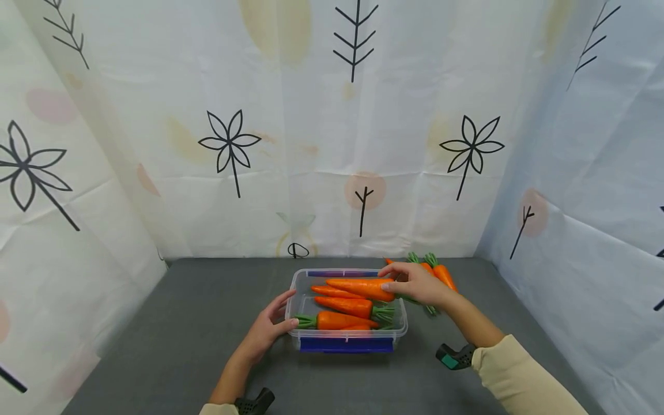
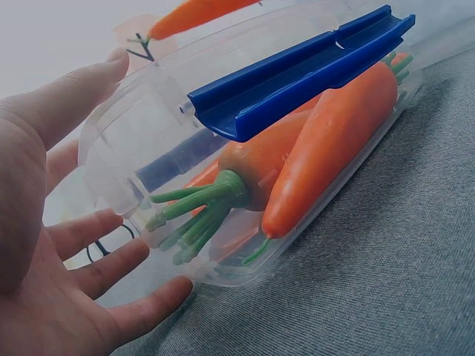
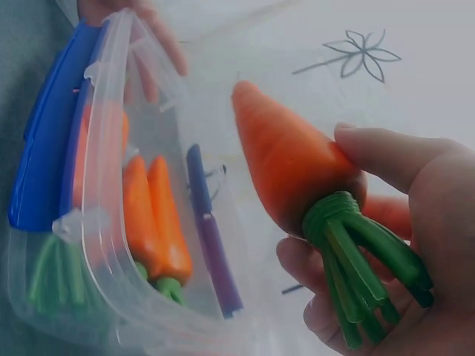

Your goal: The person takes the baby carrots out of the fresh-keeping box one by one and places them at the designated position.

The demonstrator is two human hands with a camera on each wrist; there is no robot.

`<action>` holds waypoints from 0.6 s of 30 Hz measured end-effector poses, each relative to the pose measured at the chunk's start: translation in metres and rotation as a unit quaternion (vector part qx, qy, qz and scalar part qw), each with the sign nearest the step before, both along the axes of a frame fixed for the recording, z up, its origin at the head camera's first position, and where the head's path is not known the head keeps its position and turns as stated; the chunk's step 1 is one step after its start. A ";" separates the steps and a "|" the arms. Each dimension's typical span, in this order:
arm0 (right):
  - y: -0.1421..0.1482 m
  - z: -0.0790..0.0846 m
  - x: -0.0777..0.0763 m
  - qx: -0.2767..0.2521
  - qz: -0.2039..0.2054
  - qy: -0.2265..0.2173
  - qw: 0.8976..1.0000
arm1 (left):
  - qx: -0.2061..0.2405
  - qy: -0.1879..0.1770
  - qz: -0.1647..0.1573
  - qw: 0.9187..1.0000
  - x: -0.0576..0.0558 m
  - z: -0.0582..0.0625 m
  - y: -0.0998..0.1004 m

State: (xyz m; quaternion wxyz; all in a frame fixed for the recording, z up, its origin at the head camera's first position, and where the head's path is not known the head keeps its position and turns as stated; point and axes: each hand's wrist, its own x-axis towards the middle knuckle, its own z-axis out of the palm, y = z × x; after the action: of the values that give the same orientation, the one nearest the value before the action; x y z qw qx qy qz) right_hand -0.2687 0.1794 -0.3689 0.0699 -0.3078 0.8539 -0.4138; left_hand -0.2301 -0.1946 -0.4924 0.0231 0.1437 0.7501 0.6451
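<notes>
My right hand (image 1: 419, 286) holds an orange carrot (image 1: 358, 286) with green stalks near its stalk end, above the clear plastic container (image 1: 349, 334). In the right wrist view, thumb and fingers are around the thick end of this carrot (image 3: 286, 159), its tip pointing away from the palm. Several carrots (image 1: 339, 320) lie inside the container, which has no lid on it and has blue clips (image 1: 346, 345). At the container's left side is my left hand (image 1: 266, 328), thumb by the rim and fingers spread along the wall, as the left wrist view shows (image 2: 89, 285).
More carrots (image 1: 444, 278) lie on the grey tabletop (image 1: 218, 311) behind my right forearm, to the right of the container. A patterned white cloth (image 1: 311, 132) hangs around the table's back and sides. Each wrist wears a dark camera strap (image 1: 456, 356).
</notes>
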 end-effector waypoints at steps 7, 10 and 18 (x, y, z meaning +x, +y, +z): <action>0.015 0.001 0.003 -0.033 -0.052 0.003 0.998 | -0.007 -0.002 0.009 1.000 0.001 -0.003 0.000; 0.020 -0.001 0.004 -0.049 -0.096 0.002 0.994 | -0.006 -0.003 0.009 1.000 0.001 -0.003 0.000; 0.032 -0.015 0.003 -0.081 -0.234 0.057 0.967 | -0.005 -0.001 0.008 1.000 0.001 0.000 0.001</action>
State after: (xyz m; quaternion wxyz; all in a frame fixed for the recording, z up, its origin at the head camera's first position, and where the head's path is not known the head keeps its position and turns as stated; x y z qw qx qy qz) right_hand -0.2654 0.2109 -0.3844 -0.1026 -0.1267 0.8686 -0.4680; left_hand -0.2287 -0.1936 -0.4920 0.0192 0.1372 0.7541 0.6419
